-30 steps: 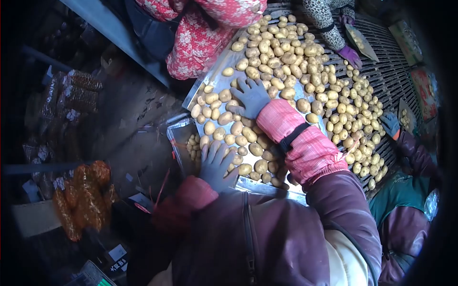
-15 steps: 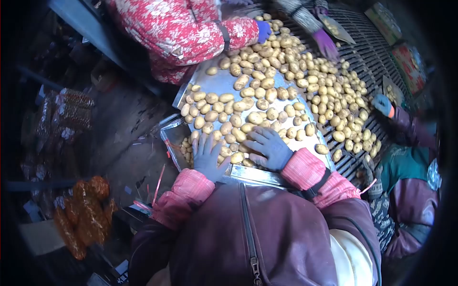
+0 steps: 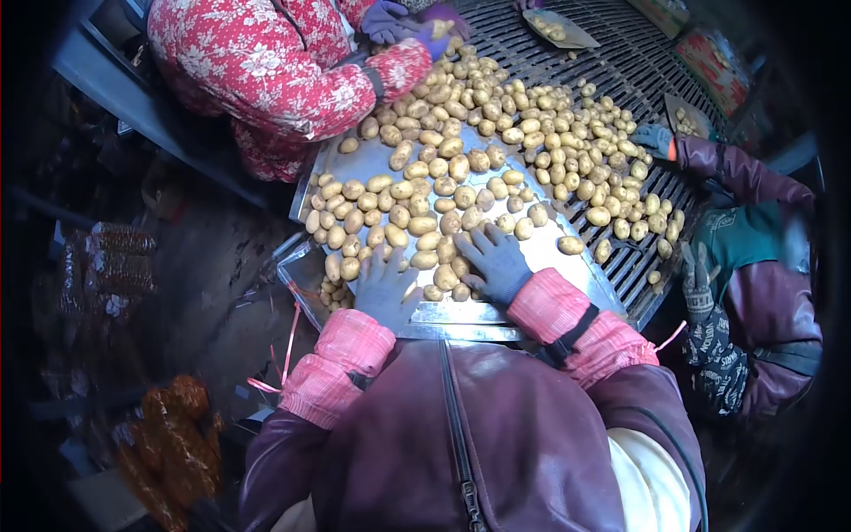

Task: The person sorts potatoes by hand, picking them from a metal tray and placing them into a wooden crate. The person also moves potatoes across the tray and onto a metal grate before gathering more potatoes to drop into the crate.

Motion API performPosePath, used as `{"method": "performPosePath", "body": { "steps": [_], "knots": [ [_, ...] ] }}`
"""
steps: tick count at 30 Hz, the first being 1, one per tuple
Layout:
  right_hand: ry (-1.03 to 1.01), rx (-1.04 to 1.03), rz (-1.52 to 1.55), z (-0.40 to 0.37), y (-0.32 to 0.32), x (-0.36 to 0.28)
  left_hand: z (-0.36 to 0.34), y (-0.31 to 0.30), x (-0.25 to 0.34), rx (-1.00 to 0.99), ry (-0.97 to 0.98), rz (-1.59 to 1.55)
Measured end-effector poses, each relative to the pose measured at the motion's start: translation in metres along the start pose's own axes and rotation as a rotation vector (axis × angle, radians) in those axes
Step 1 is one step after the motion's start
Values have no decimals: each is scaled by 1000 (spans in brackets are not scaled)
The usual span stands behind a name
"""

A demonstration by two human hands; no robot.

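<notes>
We are laying our gloved left hand (image 3: pixel 383 288) flat, fingers spread and gripping nothing, on the potatoes (image 3: pixel 429 240) at the near edge of the metal tray (image 3: pixel 470 312). Just to its right, our right hand (image 3: pixel 496 263) is resting the same way, open and empty. Beyond both hands, more potatoes are spreading over a slatted grate (image 3: pixel 638 62). Farther left, a person in a red floral jacket (image 3: pixel 257 80) is reaching in. Far right, another person's gloved hand (image 3: pixel 654 137) is lying beside the pile.
</notes>
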State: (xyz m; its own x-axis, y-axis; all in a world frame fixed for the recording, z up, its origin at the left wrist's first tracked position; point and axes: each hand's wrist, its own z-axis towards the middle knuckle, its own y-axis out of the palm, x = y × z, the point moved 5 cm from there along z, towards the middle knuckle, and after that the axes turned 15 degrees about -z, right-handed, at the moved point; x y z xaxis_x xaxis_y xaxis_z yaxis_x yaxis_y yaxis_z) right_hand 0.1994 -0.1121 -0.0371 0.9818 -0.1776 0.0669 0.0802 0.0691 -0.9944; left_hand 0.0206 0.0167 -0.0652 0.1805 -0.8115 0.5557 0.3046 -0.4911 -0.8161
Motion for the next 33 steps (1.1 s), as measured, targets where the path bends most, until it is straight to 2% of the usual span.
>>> {"method": "performPosePath", "body": {
  "steps": [6, 7, 8, 10, 13, 14, 16, 19, 23, 24, 26, 29, 32, 33],
  "knots": [
    [-68, -45, -54, 35, 9, -33, -4, -7, -31, 61, -149, 52],
    [-90, -109, -46, 39, 13, -39, 0, -9, -42, -26, -267, 77],
    [-82, -177, -27, 42, 7, -44, -3, -14, -49, 4, -296, 104],
    [-141, -91, 91, 42, 5, -46, -16, -25, -65, 65, -360, 161],
    [-176, 28, 243, 56, 9, -27, -27, -36, -76, 190, -275, 122],
    [-141, 164, 228, 64, 1, -17, -30, -37, -76, 219, -265, 84],
    [-52, 166, 169, 83, -5, 9, -35, -39, -67, 287, -239, 21],
    [62, -94, -16, 127, 22, 53, -29, -46, -35, 359, -161, -39],
    [202, -336, 8, 154, 34, 80, -14, -43, -7, 374, -90, -179],
    [253, -375, 31, 156, 26, 82, -11, -41, -7, 364, -112, -238],
    [227, -404, 68, 152, 17, 85, -9, -35, -6, 339, -158, -358],
    [174, -389, 84, 133, 20, 87, 4, -28, -8, 198, -256, -853],
    [261, -309, 215, 112, 12, 73, 9, -15, -16, 132, -702, -1408],
    [259, -273, 335, 106, 1, 60, 14, -14, -18, 150, -721, -1555]
  ]
}}
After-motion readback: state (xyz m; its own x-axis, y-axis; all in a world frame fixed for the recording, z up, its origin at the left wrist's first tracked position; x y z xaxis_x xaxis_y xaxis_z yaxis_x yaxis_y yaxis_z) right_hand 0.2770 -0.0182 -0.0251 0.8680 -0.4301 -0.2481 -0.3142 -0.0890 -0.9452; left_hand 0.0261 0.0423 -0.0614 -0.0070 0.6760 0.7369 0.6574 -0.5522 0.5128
